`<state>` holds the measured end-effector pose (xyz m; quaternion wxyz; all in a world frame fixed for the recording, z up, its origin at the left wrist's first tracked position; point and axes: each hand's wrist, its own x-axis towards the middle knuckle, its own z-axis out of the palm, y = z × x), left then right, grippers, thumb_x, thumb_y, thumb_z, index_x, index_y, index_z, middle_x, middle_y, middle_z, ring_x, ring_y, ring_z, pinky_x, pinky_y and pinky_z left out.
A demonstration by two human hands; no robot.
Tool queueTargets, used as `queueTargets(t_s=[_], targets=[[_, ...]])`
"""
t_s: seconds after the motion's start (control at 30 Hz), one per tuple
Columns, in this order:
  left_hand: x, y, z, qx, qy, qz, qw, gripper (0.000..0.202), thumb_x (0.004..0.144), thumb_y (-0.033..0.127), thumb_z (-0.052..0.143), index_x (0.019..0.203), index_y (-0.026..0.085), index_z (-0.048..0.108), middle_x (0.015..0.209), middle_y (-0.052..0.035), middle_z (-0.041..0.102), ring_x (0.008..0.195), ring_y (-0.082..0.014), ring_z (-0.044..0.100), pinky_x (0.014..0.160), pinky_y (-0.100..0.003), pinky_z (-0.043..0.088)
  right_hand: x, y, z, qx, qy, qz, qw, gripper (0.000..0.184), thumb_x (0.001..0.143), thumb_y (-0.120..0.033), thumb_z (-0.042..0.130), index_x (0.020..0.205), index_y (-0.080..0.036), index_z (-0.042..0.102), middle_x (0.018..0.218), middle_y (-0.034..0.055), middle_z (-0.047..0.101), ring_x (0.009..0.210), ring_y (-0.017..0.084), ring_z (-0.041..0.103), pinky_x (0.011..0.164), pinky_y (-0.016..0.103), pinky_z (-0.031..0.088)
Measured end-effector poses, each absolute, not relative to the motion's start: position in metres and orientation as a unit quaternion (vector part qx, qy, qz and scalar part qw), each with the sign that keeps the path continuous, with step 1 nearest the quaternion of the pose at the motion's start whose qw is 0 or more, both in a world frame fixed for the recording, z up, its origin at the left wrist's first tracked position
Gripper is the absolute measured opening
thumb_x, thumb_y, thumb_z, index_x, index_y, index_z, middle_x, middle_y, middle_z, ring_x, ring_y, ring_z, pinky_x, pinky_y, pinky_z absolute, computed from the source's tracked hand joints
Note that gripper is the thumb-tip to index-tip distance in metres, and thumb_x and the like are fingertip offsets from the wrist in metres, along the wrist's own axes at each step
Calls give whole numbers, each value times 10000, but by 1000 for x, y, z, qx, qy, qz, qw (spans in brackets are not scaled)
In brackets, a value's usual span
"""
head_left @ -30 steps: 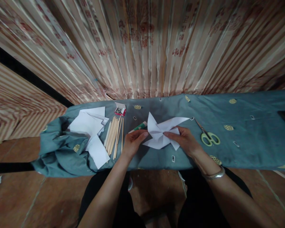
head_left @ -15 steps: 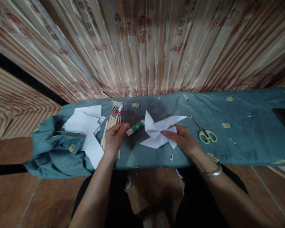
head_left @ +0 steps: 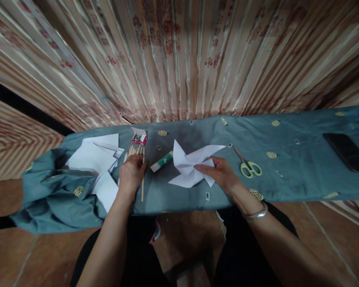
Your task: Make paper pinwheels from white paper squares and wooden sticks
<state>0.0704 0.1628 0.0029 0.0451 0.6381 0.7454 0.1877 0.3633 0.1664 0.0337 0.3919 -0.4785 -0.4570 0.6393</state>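
A white paper pinwheel [head_left: 189, 164] lies on the blue-grey cloth [head_left: 287, 175]. My right hand [head_left: 219, 174] pinches the pinwheel's middle with fingers closed on the paper. My left hand [head_left: 132, 174] rests on top of a bundle of thin wooden sticks [head_left: 142, 181], fingers curled down onto them; what they grip is hidden under the hand. A green and white glue stick [head_left: 161, 161] lies between the two hands.
A stack of white paper sheets [head_left: 91, 161] lies left of the sticks. A small red box of pins [head_left: 138, 138] sits behind them. Green-handled scissors [head_left: 246, 165] lie right of the pinwheel. A black phone [head_left: 346, 152] is at far right. A patterned curtain hangs behind.
My left hand left the pinwheel and moved left onto the wooden sticks. My right hand kept its hold on the pinwheel. The view shifted slightly, bringing the phone into sight.
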Motion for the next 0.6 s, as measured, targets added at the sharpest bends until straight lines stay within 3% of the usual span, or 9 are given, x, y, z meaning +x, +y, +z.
queueTargets(t_s=[0.23, 0.43, 0.6], targets=[[72, 166, -1, 637, 746, 183, 60, 358, 811, 258, 558, 1126, 144, 685, 1029, -120, 748, 875, -251, 702, 769, -310, 511, 364, 166, 34, -480, -443, 647, 392, 336, 580, -407, 863, 804, -183, 751, 758, 7, 763, 643, 157, 656, 626, 280, 511], [75, 168, 3, 624, 760, 174, 54, 297, 769, 228, 557, 1015, 188, 718, 917, -80, 766, 841, -254, 708, 732, -308, 507, 364, 166, 33, -476, -469, 635, 387, 342, 616, -431, 841, 827, -179, 746, 777, 25, 767, 656, 172, 670, 616, 289, 514], [72, 166, 6, 602, 771, 201, 64, 324, 739, 236, 540, 993, 175, 731, 933, -85, 766, 804, -247, 704, 724, -307, 508, 364, 165, 33, -473, -453, 645, 394, 323, 598, -419, 853, 805, -196, 746, 783, 18, 769, 650, 168, 669, 616, 288, 519]])
